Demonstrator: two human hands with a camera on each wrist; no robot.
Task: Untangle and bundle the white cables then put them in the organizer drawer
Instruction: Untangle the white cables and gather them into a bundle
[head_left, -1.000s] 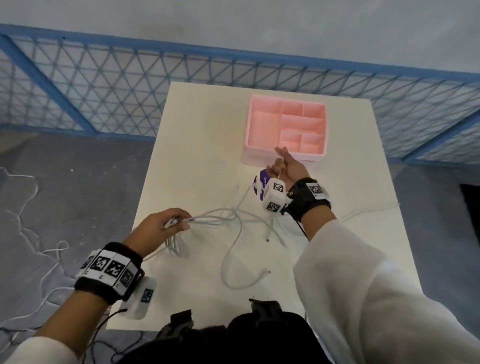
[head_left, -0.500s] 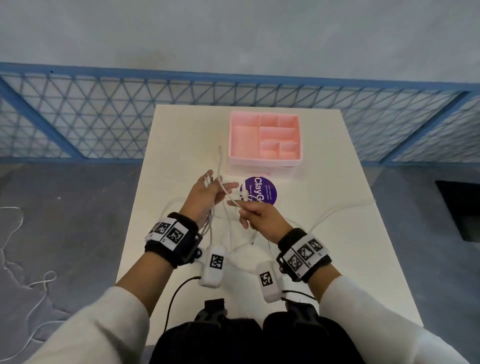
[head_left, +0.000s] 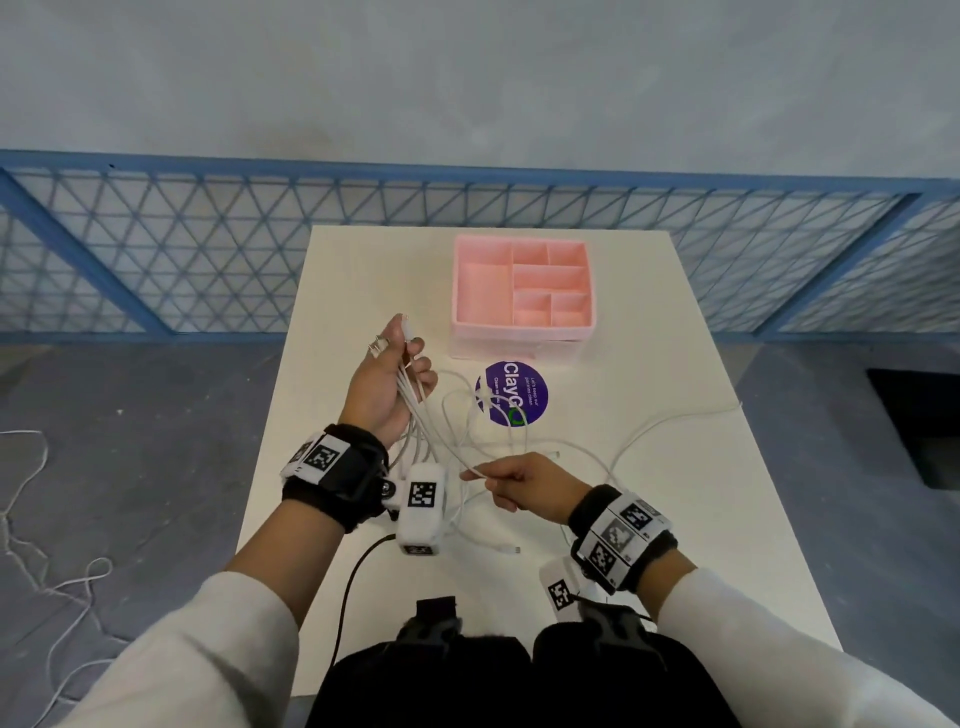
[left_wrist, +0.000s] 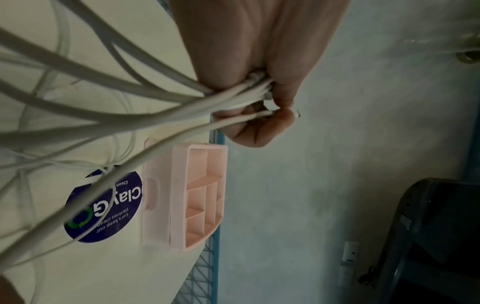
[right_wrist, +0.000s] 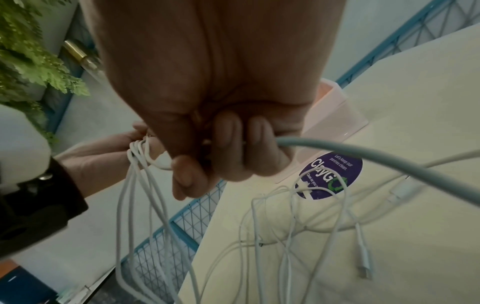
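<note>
My left hand is raised over the table's left side and grips a bunch of white cables near their ends; in the left wrist view those cables fan out from my curled left hand. Nearer to me, my right hand pinches one cable strand that runs up to the left hand; its fingers curl round this strand. More cable loops trail on the table. The pink organizer drawer with several compartments stands at the table's far middle, nothing in it.
A round purple sticker lies on the white table in front of the drawer. A blue mesh fence runs behind the table. One cable reaches the table's right edge. Loose cords lie on the floor at left.
My right hand has drawn back toward me along one strand, away from the left hand. The left hand stays raised with the bunch in its grip.
</note>
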